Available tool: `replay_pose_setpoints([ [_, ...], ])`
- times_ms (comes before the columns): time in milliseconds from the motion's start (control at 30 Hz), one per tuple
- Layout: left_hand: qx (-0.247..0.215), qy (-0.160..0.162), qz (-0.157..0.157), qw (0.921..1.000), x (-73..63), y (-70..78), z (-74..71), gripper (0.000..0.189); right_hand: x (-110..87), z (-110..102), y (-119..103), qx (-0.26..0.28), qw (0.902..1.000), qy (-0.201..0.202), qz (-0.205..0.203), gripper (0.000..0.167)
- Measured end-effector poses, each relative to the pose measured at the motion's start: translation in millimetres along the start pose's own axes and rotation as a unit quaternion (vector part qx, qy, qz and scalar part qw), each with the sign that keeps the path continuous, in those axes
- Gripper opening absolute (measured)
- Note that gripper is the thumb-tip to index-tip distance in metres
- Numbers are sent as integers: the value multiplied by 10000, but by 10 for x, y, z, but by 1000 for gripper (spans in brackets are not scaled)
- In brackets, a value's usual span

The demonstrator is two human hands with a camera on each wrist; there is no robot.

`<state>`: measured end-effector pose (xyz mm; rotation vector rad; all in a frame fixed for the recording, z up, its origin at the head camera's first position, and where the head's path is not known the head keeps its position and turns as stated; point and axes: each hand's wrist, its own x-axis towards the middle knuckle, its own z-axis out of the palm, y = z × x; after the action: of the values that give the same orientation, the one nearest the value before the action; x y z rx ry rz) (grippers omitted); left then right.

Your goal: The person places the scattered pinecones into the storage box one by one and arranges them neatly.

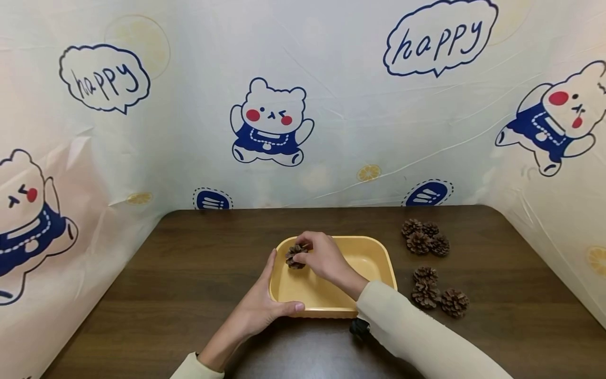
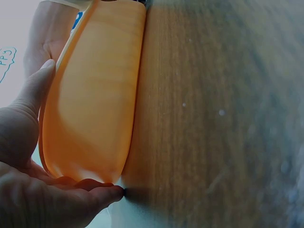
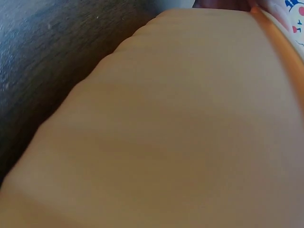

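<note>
A yellow plastic container (image 1: 364, 263) with rounded corners sits on the table in the head view. My left hand (image 1: 258, 300) holds its near left corner, thumb along the front rim and fingers along the left side. In the left wrist view, that hand (image 2: 42, 175) wraps the end of the container (image 2: 95, 95). My right hand (image 1: 324, 258) reaches over the front rim and pinches a pine cone (image 1: 295, 256) inside the container, at its left end. The container's outer wall (image 3: 166, 118) fills most of the right wrist view, hiding the pine cone there.
Right of the container, several pine cones (image 1: 418, 243) cluster toward the back of the brown table (image 1: 189, 263). A nearer group of three pine cones (image 1: 426, 293) lies in front of them. A printed cloth (image 1: 341, 131) hangs behind and at both sides.
</note>
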<state>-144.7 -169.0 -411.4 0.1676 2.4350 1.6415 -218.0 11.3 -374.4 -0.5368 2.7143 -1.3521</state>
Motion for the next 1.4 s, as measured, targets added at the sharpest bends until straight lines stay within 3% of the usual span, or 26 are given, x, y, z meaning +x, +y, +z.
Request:
replay_pose_setpoints([
  [833,43,20,-80,10000,-6,18,-2,137,111,108,65,-469,9984,-265,-169,22],
  [1400,-50,-20,0,10000,-13,10,2,136,128,170,103,-377,9982,-415,-210,17],
])
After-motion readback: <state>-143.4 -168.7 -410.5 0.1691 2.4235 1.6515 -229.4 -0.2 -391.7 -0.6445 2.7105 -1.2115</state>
